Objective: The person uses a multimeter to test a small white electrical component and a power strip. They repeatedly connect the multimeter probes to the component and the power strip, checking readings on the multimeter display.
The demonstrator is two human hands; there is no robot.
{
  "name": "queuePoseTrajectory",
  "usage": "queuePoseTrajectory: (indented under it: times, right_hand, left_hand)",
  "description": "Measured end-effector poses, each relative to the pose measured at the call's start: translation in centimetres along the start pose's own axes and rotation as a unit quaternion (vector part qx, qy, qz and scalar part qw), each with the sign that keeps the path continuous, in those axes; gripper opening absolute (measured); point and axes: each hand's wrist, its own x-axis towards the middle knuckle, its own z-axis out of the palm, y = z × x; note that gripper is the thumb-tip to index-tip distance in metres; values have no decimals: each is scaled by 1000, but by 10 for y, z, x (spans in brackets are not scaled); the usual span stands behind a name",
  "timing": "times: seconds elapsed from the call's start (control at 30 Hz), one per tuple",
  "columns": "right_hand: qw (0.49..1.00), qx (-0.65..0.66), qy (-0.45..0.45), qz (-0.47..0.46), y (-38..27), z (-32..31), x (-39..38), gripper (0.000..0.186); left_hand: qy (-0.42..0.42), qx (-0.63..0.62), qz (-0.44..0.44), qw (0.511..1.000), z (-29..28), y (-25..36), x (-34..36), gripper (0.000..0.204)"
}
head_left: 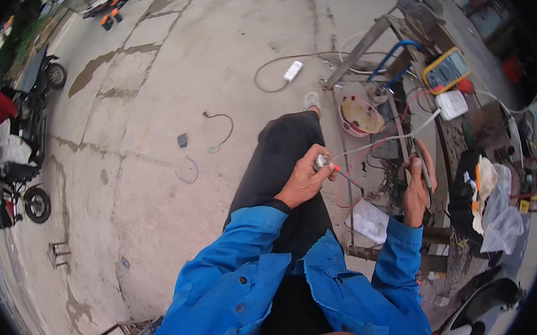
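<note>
My left hand (308, 178), above my thigh, is closed on a small whitish plug (321, 160). A pale cable (378, 140) runs from the plug's side toward a white box-shaped adapter (451, 105) on the bench. A dark probe with a red end (348, 176) sticks out by my left fingertips; whether the hand grips it is unclear. To the right, my right hand (418, 183) is wrapped round a slim dark pen-shaped tool (424, 170). Beyond it, a yellow-framed multimeter (446, 70) leans on the bench, with thin red leads near it.
Below the bench frame (357, 51) lies a pink bowl-like container (361, 116). A white power strip (293, 71), cord pieces (226, 123) and a small dark block (182, 140) are on the concrete floor. Plastic bags (502, 211) hang at right; motorbikes (24, 144) stand at left.
</note>
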Motion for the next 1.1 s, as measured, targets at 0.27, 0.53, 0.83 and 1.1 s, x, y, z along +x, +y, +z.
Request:
queuePoseTrajectory:
  times: [0.27, 0.53, 0.83, 1.1]
  right_hand:
    - [978, 17, 180, -104, -13, -52, 103, 29]
    - [910, -247, 324, -73, 43, -79, 197, 34]
    - [903, -265, 334, -60, 83, -91, 227, 35]
    - [893, -310, 320, -63, 88, -91, 234, 37]
  left_hand:
    - [11, 5, 3, 1000, 12, 1, 6, 15]
    - [5, 33, 0, 999, 18, -3, 6, 13]
    - [4, 43, -10, 999, 9, 0, 6, 13]
    - [4, 9, -16, 1000, 6, -2, 15, 13]
